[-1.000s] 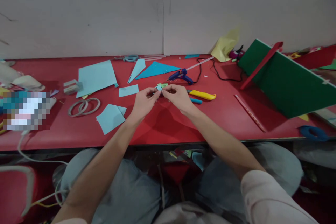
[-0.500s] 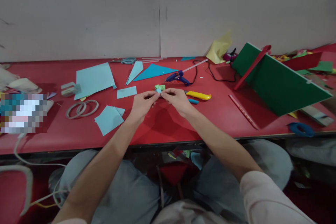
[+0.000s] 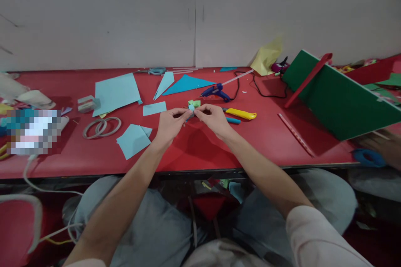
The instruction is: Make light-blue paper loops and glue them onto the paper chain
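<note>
As a blue piece (image 3: pixel 191 109) is being pinched between the fingertips of the left hand (image 3: pixel 171 124) and the right hand (image 3: pixel 214 120), a step of fine two-handed folding or pressing seems to be being carried out over the table (image 3: pixel 257 142). Both hands are being held narrow, thumbs against forefingers, with the piece gripped between them. Just beyond it, a green scrap (image 3: pixel 195 103) is showing; whether the two are being joined cannot be told. Since the piece is so small, a light, even pinch is apparently being called for in the next move, so that nothing is being crushed. No container can be made out near the hands; only in the glue gun (image 3: pixel 213 90) is anything being held, a pale stick (image 3: pixel 239 76) jutting from its back. A cutter (image 3: pixel 241 113) is lying beside the right hand, and a paper sheet (image 3: pixel 117 94) is lying to the left. Near a blue ring (image 3: pixel 359 156), another person's hand (image 3: pixel 377 144) is being partly hidden by the green board (image 3: pixel 332 100).
</note>
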`<state>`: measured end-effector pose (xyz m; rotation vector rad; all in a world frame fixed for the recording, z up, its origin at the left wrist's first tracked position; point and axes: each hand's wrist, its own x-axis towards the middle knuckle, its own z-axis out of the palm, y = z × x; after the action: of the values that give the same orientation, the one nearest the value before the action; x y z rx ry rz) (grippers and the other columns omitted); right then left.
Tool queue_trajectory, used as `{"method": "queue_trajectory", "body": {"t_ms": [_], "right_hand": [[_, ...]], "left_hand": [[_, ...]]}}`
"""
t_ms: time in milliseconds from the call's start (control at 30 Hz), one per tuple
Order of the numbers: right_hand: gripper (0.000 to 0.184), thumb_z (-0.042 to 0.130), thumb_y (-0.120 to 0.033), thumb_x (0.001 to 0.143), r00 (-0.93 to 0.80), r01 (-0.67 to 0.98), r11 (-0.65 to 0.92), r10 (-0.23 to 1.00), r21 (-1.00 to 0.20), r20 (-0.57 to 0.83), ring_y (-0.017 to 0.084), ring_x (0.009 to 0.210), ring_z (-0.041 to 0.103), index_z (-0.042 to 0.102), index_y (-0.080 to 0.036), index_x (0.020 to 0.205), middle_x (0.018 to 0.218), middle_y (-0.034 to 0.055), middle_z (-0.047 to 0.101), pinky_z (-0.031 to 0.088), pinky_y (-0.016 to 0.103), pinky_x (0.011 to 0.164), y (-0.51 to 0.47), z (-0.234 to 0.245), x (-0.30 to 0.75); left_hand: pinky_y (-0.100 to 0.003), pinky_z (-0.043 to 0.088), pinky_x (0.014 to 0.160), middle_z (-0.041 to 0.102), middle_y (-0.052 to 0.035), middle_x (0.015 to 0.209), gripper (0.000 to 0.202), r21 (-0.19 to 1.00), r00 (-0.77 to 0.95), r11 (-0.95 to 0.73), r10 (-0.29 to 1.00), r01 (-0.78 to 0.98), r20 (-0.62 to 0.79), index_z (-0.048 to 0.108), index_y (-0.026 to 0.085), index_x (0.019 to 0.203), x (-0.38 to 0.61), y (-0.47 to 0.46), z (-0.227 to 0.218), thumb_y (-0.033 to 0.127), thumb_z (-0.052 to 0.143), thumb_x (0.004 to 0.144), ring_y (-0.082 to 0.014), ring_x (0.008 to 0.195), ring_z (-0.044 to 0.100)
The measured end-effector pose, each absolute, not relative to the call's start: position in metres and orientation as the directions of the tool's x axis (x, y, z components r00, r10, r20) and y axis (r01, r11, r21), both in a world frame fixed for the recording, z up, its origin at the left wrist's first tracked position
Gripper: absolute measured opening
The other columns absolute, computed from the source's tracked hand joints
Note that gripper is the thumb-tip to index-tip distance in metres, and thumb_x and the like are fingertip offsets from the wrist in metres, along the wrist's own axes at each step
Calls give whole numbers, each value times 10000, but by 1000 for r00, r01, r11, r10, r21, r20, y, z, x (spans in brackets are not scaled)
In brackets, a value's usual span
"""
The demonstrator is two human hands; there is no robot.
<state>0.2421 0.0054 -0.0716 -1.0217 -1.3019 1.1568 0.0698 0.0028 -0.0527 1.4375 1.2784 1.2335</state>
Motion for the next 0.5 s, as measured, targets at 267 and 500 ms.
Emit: {"method": "queue_trajectory", "body": {"t_ms": [267, 500], "right_hand": [[279, 798, -444, 728, -62, -116, 127, 989, -985, 135, 131, 699, 569, 709, -189, 796, 747, -4, 669, 482, 317, 723, 1, -73, 240], [370, 760, -568, 830, -3, -174, 137, 990, -975, 139, 109, 608, 503, 705, -212, 912, 758, -11, 642, 406, 287, 596, 7, -76, 248]], "left_hand": [[-261, 425, 554, 768, -65, 894, 431, 981, 4, -140, 990, 135, 141, 834, 194, 887, 79, -2, -55, 560, 924, 677, -118, 643, 516], [-258, 344, 529, 613, -20, 719, 484, 994, -45, -59, 997, 90, 63, 758, 184, 774, 75, 0, -58, 635, 896, 665, -121, 641, 437]]}}
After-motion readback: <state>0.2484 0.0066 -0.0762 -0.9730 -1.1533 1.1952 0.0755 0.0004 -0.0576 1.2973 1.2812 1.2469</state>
